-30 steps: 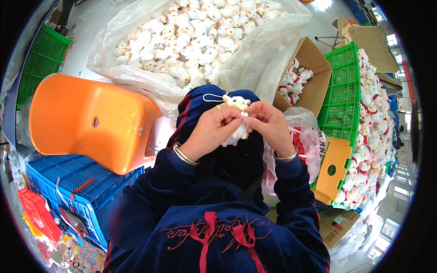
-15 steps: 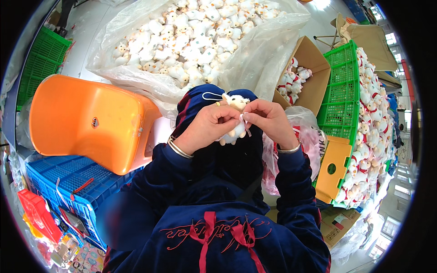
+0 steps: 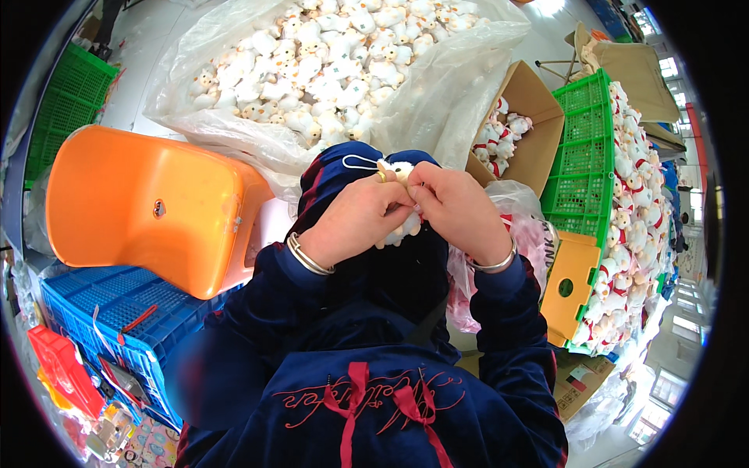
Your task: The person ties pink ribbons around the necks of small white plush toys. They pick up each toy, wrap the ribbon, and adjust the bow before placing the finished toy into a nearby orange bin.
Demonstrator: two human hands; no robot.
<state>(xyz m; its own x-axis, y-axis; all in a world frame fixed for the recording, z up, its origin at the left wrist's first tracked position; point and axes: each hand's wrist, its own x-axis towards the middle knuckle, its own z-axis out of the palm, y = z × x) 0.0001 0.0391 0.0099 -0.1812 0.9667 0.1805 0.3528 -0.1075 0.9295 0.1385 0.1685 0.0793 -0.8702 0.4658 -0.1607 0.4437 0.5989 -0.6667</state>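
Left hand (image 3: 360,214) and right hand (image 3: 455,207), fingers curled and pressed together, both pinch a small white plush toy (image 3: 402,173) held over the lap, its white cord loop (image 3: 360,161) projecting to the left. Beyond the hands lies a clear plastic bag (image 3: 437,93) heaped with similar toys; an orange chair (image 3: 148,207) stands to the left above a blue crate (image 3: 117,312). To the right stand a cardboard box (image 3: 538,101) and a green crate (image 3: 585,168).
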